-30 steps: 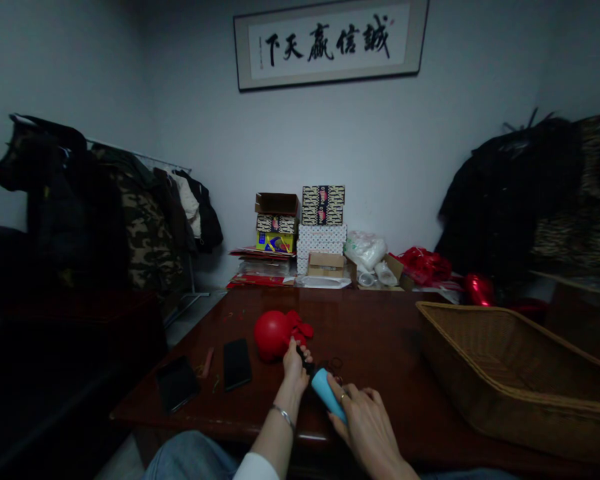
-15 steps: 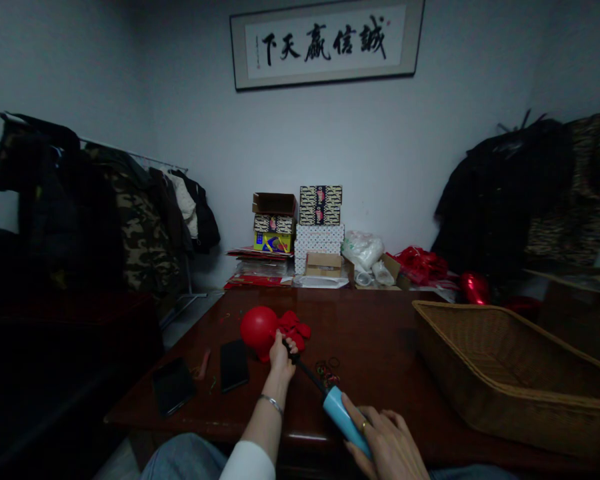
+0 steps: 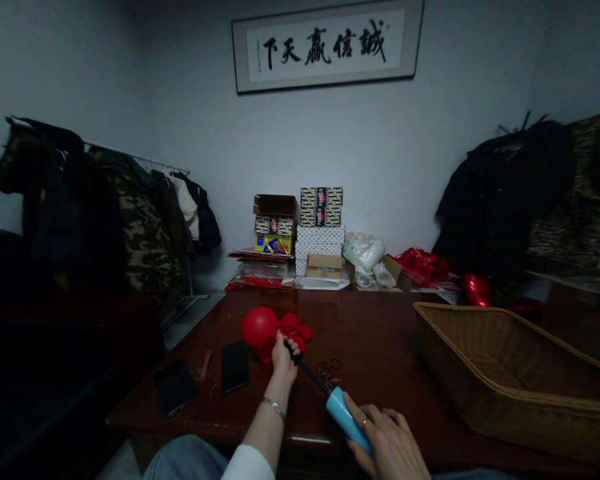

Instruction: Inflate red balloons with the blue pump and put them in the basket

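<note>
My left hand [image 3: 285, 353] is closed around the black front end of a hand balloon pump, right at the neck of a red balloon [image 3: 259, 327]. The balloon is partly inflated and round; my fingers hide where it meets the nozzle. My right hand [image 3: 387, 433] wraps the pump's light blue barrel [image 3: 346, 417], nearer to me. Between the hands the thin black rod [image 3: 314, 376] of the pump shows, slanting down to the right. Flat red balloons [image 3: 295, 330] lie in a small pile just beyond my left hand. Several coloured rubber bands [image 3: 329, 373] are scattered beside the rod.
A large wicker basket [image 3: 500, 393] stands on the right of the dark wooden table [image 3: 375, 333]. Two dark flat devices, one a phone [image 3: 235, 367], the other tablet-like [image 3: 174, 388], lie at left. Stacked boxes [image 3: 320, 247] and plastic bags [image 3: 364, 250] stand beyond the far edge.
The whole view has shifted very slightly. Both hands keep their hold on the pump, and the balloon looks about the same size.
</note>
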